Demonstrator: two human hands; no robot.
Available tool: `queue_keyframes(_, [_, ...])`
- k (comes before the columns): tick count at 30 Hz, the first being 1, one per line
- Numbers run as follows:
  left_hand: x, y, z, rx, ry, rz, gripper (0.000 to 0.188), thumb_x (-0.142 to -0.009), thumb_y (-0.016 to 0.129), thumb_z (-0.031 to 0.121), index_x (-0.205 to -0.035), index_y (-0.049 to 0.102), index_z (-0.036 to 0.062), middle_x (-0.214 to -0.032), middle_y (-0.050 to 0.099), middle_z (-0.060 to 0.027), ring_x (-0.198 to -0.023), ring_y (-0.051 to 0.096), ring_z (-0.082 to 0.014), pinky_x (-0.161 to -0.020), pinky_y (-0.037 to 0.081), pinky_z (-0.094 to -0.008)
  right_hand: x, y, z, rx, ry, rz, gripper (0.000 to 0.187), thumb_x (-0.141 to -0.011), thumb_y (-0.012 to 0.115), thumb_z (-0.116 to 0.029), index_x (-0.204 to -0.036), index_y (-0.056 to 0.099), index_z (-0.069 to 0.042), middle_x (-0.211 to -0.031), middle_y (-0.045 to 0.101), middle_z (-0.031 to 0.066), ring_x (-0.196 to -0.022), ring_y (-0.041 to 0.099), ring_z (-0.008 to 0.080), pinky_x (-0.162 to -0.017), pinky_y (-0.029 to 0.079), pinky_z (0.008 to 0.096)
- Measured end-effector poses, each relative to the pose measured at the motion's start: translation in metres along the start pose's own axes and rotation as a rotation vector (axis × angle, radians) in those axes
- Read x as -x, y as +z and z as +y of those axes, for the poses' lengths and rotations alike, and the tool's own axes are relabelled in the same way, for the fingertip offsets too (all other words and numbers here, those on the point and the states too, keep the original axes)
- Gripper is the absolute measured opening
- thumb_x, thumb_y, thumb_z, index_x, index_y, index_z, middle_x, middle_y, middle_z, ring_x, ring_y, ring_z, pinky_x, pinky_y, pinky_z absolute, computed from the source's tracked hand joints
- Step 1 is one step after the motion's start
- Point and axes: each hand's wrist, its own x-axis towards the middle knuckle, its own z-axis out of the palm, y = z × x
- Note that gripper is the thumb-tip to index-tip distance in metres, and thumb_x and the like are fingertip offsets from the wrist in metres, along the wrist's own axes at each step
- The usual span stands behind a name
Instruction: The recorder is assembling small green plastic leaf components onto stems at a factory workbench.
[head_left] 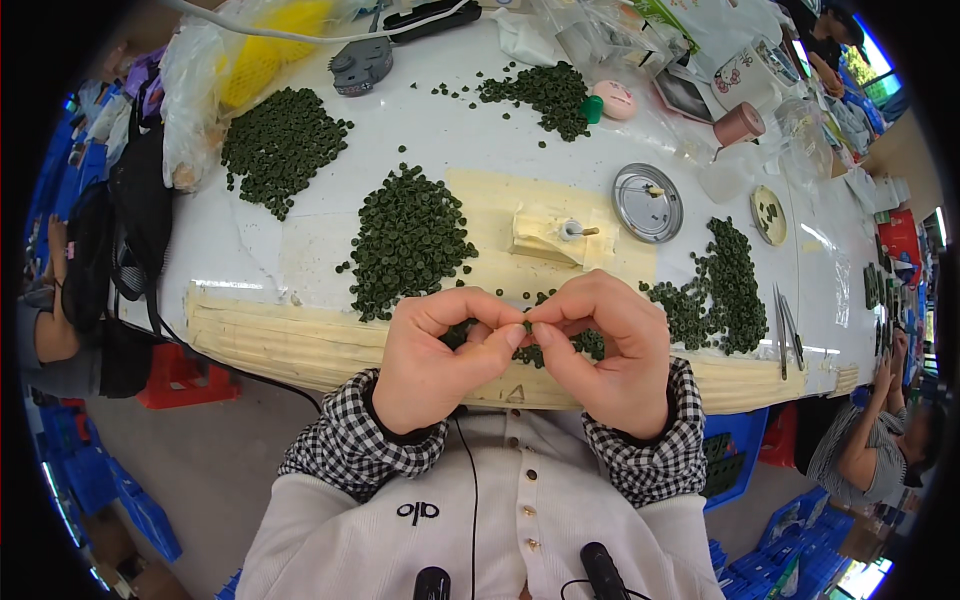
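Observation:
My left hand and my right hand meet over the table's near edge, thumbs and forefingers pinched together. Between the fingertips is a small dark green round part, mostly covered by the fingers. More such parts lie on the table beneath and between my hands. Just beyond the left hand rises a large pile of small dark green round parts. Another pile spreads to the right of my right hand. Straight ahead, a block wrapped in yellowish tape carries a short upright metal pin.
Two further green piles lie farther back, one at left, one at centre. A round metal tin, a shallow dish and tweezers are at right. A grey device stands far left. People sit at both sides.

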Motion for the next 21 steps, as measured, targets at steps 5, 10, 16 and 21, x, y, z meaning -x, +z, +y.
queue_keyframes(5, [-0.001, 0.001, -0.001, 0.029, 0.004, 0.005, 0.007, -0.081, 0.063, 0.002, -0.086, 0.066, -0.0011, -0.072, 0.059, 0.004, -0.061, 0.041, -0.0002, -0.054, 0.035, -0.0171, 0.0, 0.002, -0.001, 0.02, -0.012, 0.02, 0.011, -0.075, 0.064, 0.006, -0.085, 0.062, 0.004, -0.081, 0.061, 0.0096, -0.068, 0.063, 0.0131, -0.06, 0.052, 0.022])
queue_keyframes(10, [0.0, 0.002, 0.008, 0.203, -0.133, 0.03, 0.009, -0.085, 0.061, 0.006, -0.092, 0.064, 0.0001, -0.078, 0.063, -0.0008, -0.059, 0.043, 0.0001, -0.052, 0.034, -0.0168, -0.001, 0.005, -0.003, 0.049, 0.01, 0.13, 0.009, -0.077, 0.064, 0.006, -0.085, 0.062, 0.003, -0.079, 0.061, 0.0079, -0.066, 0.062, 0.0108, -0.057, 0.051, 0.0217])
queue_keyframes(16, [-0.006, -0.018, 0.008, 0.644, -0.221, 0.184, 0.014, -0.094, 0.051, 0.017, -0.094, 0.057, 0.0041, -0.076, 0.058, -0.0026, -0.049, 0.03, -0.0012, -0.046, 0.026, -0.0171, -0.001, 0.004, -0.003, 0.308, 0.061, 0.016, 0.006, -0.077, 0.066, -0.001, -0.082, 0.063, -0.002, -0.075, 0.059, 0.006, -0.058, 0.059, 0.0148, -0.049, 0.045, 0.0251])
queue_keyframes(21, [-0.005, -0.024, 0.007, 0.9, -0.202, 0.168, 0.016, -0.096, 0.043, 0.016, -0.097, 0.054, 0.0039, -0.079, 0.056, -0.0048, -0.052, 0.032, -0.0044, -0.047, 0.027, -0.0187, -0.002, 0.013, 0.009, 0.554, -0.083, -0.109, 0.009, -0.075, 0.068, -0.006, -0.082, 0.063, -0.005, -0.073, 0.057, 0.0055, -0.058, 0.057, 0.0204, -0.05, 0.046, 0.0281])
